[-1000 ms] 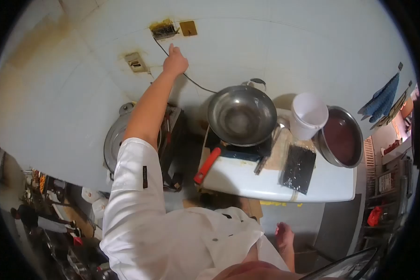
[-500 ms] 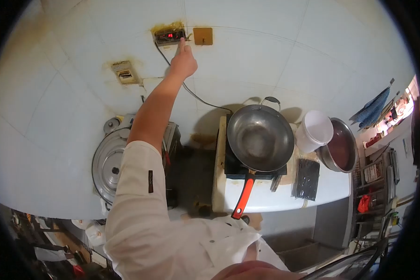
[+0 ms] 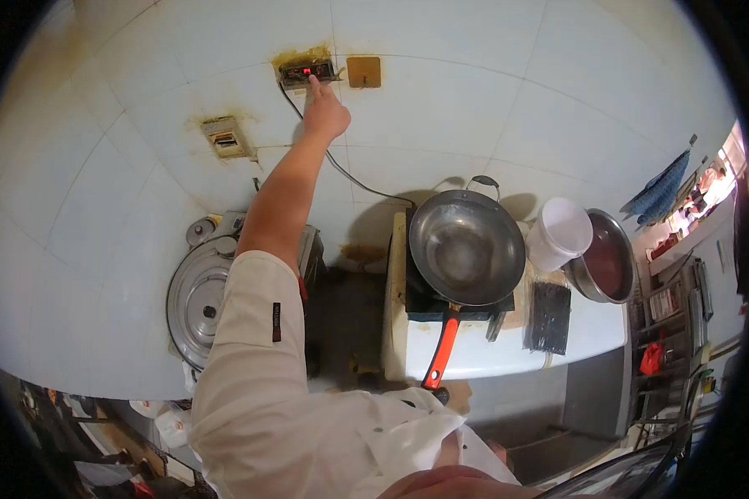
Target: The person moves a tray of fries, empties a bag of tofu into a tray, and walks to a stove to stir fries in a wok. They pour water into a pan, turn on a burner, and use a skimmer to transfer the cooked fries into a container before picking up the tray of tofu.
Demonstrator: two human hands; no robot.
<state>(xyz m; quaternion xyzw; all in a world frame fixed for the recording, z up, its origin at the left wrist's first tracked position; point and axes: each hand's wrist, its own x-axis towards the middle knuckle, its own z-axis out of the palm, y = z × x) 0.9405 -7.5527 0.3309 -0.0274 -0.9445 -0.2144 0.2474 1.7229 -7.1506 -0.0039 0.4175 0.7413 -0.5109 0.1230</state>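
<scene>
My left hand is raised to the tiled wall. Its index finger is stretched out and its tip touches the dark wall socket, just beside a glowing red light; the other fingers look curled, with nothing in them. A black cord runs from the socket down behind the wok. The empty wok, with a red and black handle, rests on a dark cooker. My right hand is out of view.
Right of the wok stand a white bucket and a metal bowl of reddish liquid, with a black packet in front. At left is a large round lidded pot. A brown plate and a switch are on the wall.
The index fingertip has moved left along the socket, from its right end to beside the red light. The view has shifted slightly.
</scene>
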